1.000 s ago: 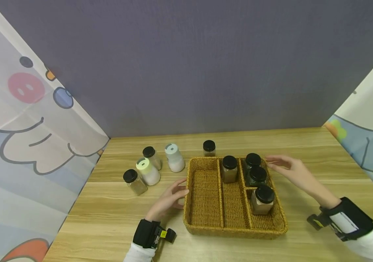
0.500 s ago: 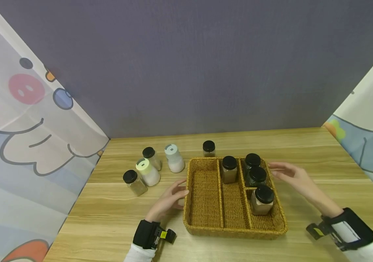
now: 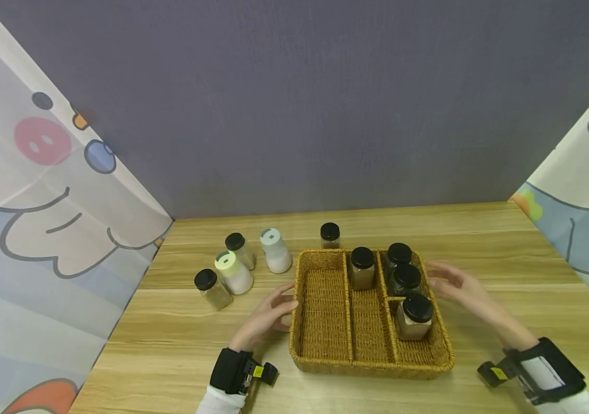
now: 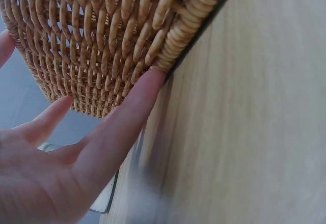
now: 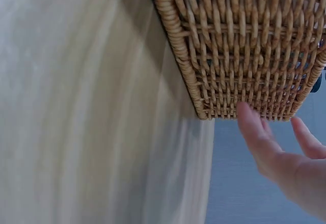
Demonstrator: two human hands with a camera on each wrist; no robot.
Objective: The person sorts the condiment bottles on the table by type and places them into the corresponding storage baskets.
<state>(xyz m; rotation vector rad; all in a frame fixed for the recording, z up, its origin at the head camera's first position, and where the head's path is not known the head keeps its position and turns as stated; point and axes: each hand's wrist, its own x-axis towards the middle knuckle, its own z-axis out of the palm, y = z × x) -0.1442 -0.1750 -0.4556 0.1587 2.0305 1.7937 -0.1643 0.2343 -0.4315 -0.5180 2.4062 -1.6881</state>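
Observation:
A woven wicker basket (image 3: 322, 313) with divided compartments stands on the table. My left hand (image 3: 266, 319) touches its left wall with extended fingers; in the left wrist view the fingertips (image 4: 150, 79) meet the weave near the base. On the other side my right hand (image 3: 462, 290) is beside the right wall, its fingers loosely extended, and in the right wrist view a fingertip (image 5: 244, 109) is at the wicker. One black-lidded jar (image 3: 362, 269) stands at the back of the middle compartment. Two dark jars (image 3: 406, 279) share the back right compartment, and a larger jar (image 3: 415, 316) occupies the front right one.
Left of the basket are two black-lidded jars (image 3: 214, 288) (image 3: 240, 250), a yellow-capped shaker bottle (image 3: 234, 273) and a pale-blue-capped one (image 3: 276, 251). Another black-lidded jar (image 3: 330, 235) stands just behind the basket. A grey panel (image 3: 325, 115) rises at the table's back edge.
My right hand has slid along the basket's right side toward the front. The left hand, basket and jars look unmoved.

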